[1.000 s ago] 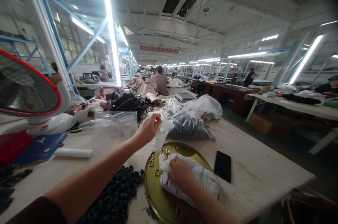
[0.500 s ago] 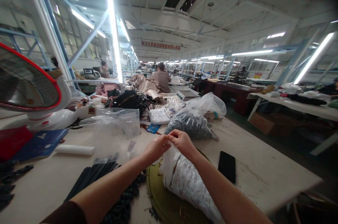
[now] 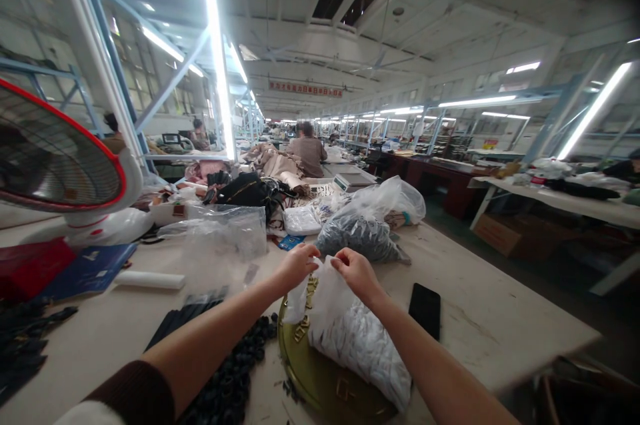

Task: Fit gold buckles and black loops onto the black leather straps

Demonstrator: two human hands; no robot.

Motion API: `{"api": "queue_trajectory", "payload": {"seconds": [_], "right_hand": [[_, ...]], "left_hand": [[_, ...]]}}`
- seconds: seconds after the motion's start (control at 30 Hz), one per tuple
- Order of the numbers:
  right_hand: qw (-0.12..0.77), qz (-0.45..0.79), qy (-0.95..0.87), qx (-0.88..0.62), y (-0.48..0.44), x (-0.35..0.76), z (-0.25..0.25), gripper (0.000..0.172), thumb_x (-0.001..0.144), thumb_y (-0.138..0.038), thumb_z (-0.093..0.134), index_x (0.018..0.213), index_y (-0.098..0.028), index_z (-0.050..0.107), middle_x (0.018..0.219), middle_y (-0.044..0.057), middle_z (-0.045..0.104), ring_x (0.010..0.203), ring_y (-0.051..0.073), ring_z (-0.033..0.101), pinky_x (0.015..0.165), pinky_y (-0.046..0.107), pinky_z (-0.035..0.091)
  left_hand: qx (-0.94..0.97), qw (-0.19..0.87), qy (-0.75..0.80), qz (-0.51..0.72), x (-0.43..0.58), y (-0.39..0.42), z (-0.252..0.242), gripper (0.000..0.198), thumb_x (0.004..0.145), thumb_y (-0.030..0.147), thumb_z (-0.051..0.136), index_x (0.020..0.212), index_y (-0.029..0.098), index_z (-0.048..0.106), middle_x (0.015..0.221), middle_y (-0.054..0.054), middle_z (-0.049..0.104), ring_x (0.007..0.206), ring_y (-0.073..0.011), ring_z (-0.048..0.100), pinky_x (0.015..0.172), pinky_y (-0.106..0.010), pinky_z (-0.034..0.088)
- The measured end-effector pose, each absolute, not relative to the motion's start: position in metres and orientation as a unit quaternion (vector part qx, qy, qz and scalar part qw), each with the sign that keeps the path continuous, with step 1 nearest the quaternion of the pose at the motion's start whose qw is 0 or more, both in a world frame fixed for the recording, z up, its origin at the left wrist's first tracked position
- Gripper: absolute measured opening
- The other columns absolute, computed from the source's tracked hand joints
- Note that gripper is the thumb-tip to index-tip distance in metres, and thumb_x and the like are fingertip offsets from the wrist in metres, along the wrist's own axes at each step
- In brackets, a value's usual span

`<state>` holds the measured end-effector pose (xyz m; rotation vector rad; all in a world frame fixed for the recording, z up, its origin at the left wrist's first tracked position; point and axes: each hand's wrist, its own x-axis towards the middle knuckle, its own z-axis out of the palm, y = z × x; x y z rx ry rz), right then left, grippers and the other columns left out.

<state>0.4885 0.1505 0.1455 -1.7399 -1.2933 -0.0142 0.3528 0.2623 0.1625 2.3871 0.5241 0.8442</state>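
White bag (image 3: 360,345), gap to tray's L rim (image 3: 283,345)

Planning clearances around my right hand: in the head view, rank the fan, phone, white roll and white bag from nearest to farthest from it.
1. White bag: its top is in the right hand's fingers.
2. Phone: lying close by, to the right.
3. White roll: lying well to the left.
4. Fan: at the far left edge.

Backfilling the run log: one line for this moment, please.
left hand: pinching white plastic; right hand: pinching top of white bag; white bag: lying on gold tray; phone: on table beside gold tray
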Motion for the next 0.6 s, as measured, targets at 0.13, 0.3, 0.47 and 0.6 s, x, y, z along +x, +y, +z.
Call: {"api": "queue_trajectory", "payload": {"seconds": [0.13, 0.3, 0.47, 0.6], "right_hand": [[0.499, 0.004, -0.523, -0.690, 0.155, 0.486, 0.163, 0.018, 0.074, -0.034, 0.051, 0.067, -0.017, 0.053, 0.059, -0.001, 0.054, 0.055, 0.013, 0.050, 0.052, 0.023, 0.036], [0.531, 0.004, -0.542, -0.651, 0.167, 0.481, 0.196, 0.020, 0.073, -0.036, 0.054, 0.068, -0.016, 0.054, 0.060, -0.001, 0.054, 0.056, 0.013, 0.049, 0.055, 0.024, 0.037], [0.556, 0.057, -0.575, -0.597, 0.166, 0.470, 0.200, 0.047, 0.072, -0.043, 0.059, 0.108, -0.015, 0.049, 0.099, 0.006, 0.060, 0.083, 0.016, 0.057, 0.071, 0.026, 0.044], [0.547, 0.118, -0.581, -0.591, 0.160, 0.471, 0.164, 0.061, 0.064, -0.038, 0.068, 0.117, -0.016, 0.048, 0.092, 0.003, 0.063, 0.075, 0.015, 0.058, 0.067, 0.024, 0.046]], "left_hand": [[0.874, 0.268, 0.203, 0.349, 0.349, 0.257, 0.181, 0.016, 0.069, 0.016, 0.059, 0.084, 0.020, 0.063, 0.087, -0.003, 0.057, 0.082, -0.0192, 0.054, 0.076, -0.028, 0.040], [0.846, 0.296, 0.219, 0.386, 0.349, 0.245, 0.194, 0.011, 0.068, 0.014, 0.058, 0.076, 0.020, 0.062, 0.081, -0.002, 0.056, 0.077, -0.0180, 0.052, 0.076, -0.028, 0.039], [0.787, 0.398, 0.232, 0.411, 0.355, 0.242, 0.197, 0.018, 0.075, 0.015, 0.052, 0.092, 0.019, 0.058, 0.082, -0.002, 0.058, 0.077, -0.0155, 0.054, 0.072, -0.026, 0.042], [0.758, 0.503, 0.230, 0.345, 0.362, 0.244, 0.175, 0.023, 0.085, 0.020, 0.043, 0.105, 0.016, 0.051, 0.082, -0.003, 0.061, 0.072, -0.0122, 0.059, 0.062, -0.021, 0.045]]}}
